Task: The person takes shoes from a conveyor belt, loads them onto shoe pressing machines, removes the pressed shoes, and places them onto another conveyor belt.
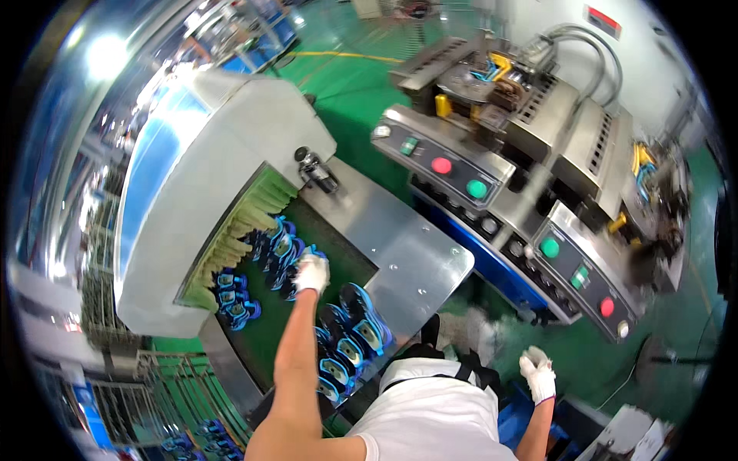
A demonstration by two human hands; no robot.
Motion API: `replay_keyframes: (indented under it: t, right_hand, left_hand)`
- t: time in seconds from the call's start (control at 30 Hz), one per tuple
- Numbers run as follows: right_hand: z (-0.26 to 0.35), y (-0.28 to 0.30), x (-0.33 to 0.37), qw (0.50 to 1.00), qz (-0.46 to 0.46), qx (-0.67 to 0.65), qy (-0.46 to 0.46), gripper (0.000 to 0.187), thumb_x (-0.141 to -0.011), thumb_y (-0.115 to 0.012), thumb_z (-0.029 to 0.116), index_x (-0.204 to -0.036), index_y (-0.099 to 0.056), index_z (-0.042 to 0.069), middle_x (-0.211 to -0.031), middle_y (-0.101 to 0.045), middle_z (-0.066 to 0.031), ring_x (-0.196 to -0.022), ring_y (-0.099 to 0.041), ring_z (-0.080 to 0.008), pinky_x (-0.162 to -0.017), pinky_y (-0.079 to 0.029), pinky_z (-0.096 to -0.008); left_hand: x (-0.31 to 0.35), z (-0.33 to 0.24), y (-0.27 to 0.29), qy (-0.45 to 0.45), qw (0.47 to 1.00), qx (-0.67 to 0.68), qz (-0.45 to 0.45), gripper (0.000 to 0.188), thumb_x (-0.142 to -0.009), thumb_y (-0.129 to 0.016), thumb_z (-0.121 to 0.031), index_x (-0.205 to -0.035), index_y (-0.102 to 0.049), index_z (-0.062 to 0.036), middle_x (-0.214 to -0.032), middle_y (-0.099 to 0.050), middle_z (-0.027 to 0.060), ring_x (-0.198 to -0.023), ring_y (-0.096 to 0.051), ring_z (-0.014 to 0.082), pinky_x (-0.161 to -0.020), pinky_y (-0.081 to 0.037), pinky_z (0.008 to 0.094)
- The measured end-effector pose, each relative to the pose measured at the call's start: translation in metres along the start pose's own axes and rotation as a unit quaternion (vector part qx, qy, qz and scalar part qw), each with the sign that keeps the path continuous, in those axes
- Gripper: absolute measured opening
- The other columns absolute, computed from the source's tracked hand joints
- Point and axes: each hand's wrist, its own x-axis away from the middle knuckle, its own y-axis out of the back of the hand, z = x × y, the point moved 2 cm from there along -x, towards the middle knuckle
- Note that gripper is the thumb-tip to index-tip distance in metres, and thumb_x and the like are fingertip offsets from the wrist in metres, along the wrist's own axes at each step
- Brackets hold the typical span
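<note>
My left hand (313,272) wears a white glove and reaches out over the green conveyor belt (260,345). Its fingers close on a black and blue shoe (309,252), part of which the glove hides. Beside it, more such shoes (278,244) stand in a row near the fringed opening. A smaller group of shoes (234,298) sits to the left, and larger ones (350,347) line the near end of the belt. Low at my right side hangs my right hand (537,374), also gloved, its fingers loosely apart with nothing visible in them.
A grey tunnel machine (231,131) with a green fringe curtain (244,230) covers the belt's far end. A steel side table (400,238) carries a dark bottle-like object (317,170). To the right stands a press machine (492,184) with button panels. Racks (181,384) are at lower left.
</note>
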Motion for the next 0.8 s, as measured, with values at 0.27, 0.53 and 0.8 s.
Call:
replay_keyframes:
  t: [0.27,0.53,0.8]
  right_hand:
    - [0.017,-0.060,-0.033,0.921,-0.017,0.367,-0.129,0.065,-0.083,-0.076,0.040,-0.132,-0.063,0.000,-0.123,-0.069,-0.0196,-0.106,-0.070,-0.0291,-0.088,-0.057,-0.0371]
    - [0.108,-0.137,-0.082,0.851,0.119,0.493,0.139,0.060,-0.087,-0.066,0.048,-0.127,-0.065,0.004,-0.133,-0.063,-0.0209,-0.125,-0.058,-0.0383,-0.103,-0.047,-0.0449]
    - [0.307,-0.326,-0.067,0.795,0.240,0.351,0.432,0.065,-0.083,-0.072,0.029,-0.136,-0.053,-0.002,-0.121,-0.065,-0.0263,-0.111,-0.065,-0.0402,-0.096,-0.052,-0.0425]
  left_hand:
    - [-0.021,0.142,-0.031,0.324,0.886,0.307,-0.128,0.082,-0.090,-0.058,-0.064,-0.141,-0.048,-0.0011,-0.141,-0.050,0.0315,-0.132,-0.050,0.0449,-0.107,-0.042,0.0554]
    - [-0.017,0.129,-0.093,0.198,0.912,0.269,-0.237,0.038,-0.095,-0.062,-0.034,-0.118,-0.057,-0.0042,-0.117,-0.058,0.0232,-0.111,-0.058,0.0421,-0.092,-0.049,0.0504]
    - [0.029,-0.031,0.090,-0.162,0.880,0.364,-0.258,0.018,-0.076,-0.076,-0.003,-0.092,-0.068,-0.0022,-0.098,-0.067,0.0159,-0.092,-0.066,0.0334,-0.084,-0.054,0.0418]
